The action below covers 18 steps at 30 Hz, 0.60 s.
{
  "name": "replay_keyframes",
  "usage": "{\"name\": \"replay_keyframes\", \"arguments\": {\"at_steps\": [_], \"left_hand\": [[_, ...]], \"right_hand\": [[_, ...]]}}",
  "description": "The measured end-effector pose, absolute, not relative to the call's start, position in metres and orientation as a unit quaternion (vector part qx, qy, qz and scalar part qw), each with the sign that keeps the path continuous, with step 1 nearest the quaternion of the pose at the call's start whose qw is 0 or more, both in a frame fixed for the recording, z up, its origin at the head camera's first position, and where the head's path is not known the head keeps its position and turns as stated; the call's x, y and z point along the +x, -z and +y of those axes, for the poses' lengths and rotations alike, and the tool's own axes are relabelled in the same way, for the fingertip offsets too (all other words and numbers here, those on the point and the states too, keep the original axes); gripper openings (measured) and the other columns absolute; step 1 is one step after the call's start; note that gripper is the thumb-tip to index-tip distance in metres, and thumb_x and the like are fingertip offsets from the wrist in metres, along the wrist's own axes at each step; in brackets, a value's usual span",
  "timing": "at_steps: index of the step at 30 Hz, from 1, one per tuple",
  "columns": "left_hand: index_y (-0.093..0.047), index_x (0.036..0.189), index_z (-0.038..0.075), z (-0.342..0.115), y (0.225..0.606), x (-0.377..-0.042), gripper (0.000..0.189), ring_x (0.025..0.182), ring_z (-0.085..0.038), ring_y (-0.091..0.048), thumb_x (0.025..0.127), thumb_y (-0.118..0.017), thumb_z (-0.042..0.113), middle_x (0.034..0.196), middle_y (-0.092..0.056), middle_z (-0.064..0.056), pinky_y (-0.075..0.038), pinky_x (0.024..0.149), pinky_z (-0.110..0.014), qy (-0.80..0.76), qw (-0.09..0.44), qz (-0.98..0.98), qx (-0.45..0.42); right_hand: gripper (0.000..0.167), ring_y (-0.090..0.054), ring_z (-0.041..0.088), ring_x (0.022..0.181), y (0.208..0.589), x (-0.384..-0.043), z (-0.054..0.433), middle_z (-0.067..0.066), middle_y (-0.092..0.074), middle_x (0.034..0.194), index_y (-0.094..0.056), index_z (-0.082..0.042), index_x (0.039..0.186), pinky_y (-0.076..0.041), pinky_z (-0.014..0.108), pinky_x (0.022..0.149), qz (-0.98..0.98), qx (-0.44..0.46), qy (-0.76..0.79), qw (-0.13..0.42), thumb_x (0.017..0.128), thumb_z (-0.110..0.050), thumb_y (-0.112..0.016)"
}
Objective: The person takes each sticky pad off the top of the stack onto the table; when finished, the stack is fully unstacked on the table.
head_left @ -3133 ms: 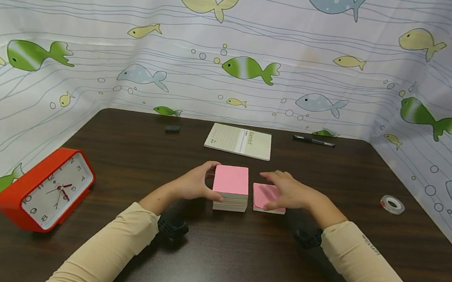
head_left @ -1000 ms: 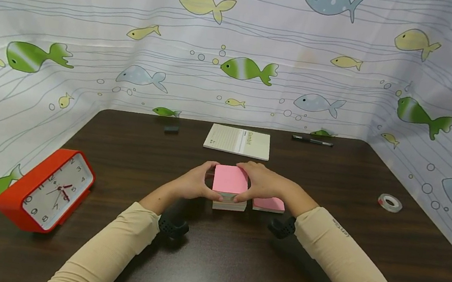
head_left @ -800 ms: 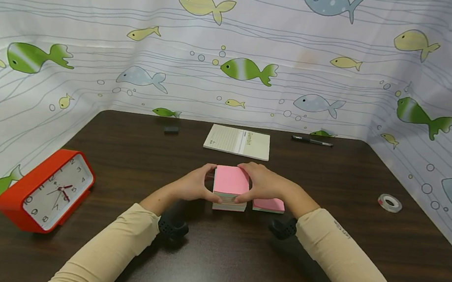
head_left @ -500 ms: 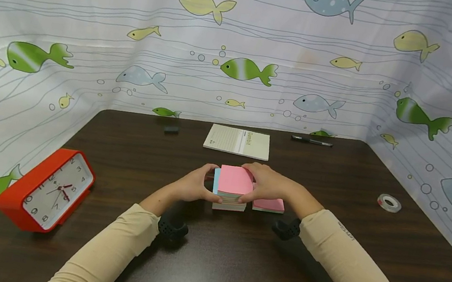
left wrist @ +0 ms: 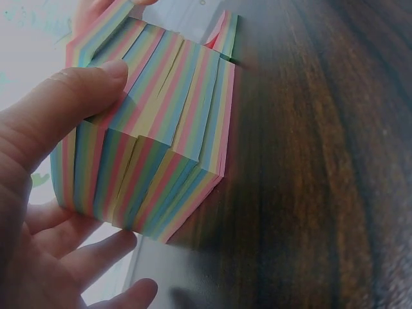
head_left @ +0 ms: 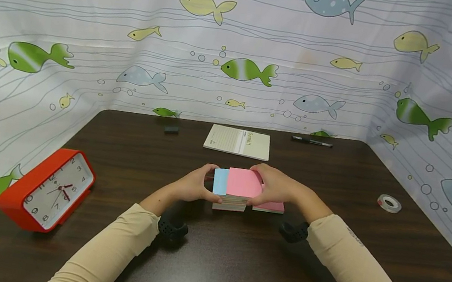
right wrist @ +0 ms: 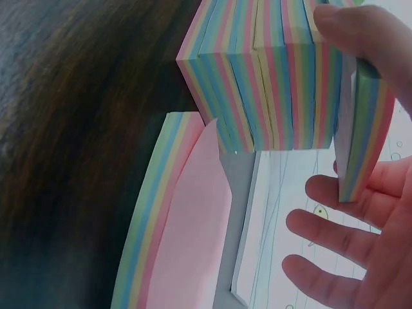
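A tall stack of sticky note pads [head_left: 229,205] stands mid-table, its sides striped in pink, yellow, green and blue [left wrist: 167,103]. My left hand [head_left: 193,184] grips it from the left, thumb at the near side, fingers behind. The top pink sticky note pad [head_left: 243,183] juts out rightward, baring a blue sheet [head_left: 220,181] beneath. Between thumb and fingers my right hand [head_left: 277,188] pinches that pad; in the right wrist view the pad [right wrist: 364,138] stands out past the stack. On the table right of the stack lies another pink-topped pad [head_left: 270,207], its top sheet curling up [right wrist: 193,238].
A red alarm clock [head_left: 48,188] stands at the left. Toward the back are a notebook [head_left: 237,142], a small dark block [head_left: 171,130] and a pen [head_left: 312,141]. A tape roll [head_left: 389,203] lies at the right. A fish-patterned curtain [head_left: 254,26] surrounds the table.
My right hand came from the pad on the table to the top of the stack. It has since slid the top pad rightward, uncovering the blue sheet. The left hand stays in place.
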<state>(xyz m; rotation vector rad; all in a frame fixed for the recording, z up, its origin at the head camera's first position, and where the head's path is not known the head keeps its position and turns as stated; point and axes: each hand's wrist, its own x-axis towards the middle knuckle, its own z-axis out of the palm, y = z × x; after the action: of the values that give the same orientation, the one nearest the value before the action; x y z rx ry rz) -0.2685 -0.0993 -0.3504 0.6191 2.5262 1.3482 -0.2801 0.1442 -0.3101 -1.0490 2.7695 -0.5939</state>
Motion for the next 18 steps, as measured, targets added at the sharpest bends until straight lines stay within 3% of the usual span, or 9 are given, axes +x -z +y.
{"name": "replay_keyframes", "arguments": {"at_steps": [18], "left_hand": [[-0.023,0.134,0.003,-0.101,0.351,-0.270,0.092,0.119,-0.025,-0.035,0.064,-0.078,0.026,0.129,-0.035,-0.012,-0.034,0.091,-0.040,-0.441,0.114,0.866,0.208]], "right_hand": [[0.075,-0.045,0.016,0.087,0.315,-0.276,0.177,0.001,-0.047,0.104,-0.042,-0.005,0.118,-0.040,0.031,0.073,0.905,-0.345,0.244,0.052,0.059,-0.034,-0.077]]}}
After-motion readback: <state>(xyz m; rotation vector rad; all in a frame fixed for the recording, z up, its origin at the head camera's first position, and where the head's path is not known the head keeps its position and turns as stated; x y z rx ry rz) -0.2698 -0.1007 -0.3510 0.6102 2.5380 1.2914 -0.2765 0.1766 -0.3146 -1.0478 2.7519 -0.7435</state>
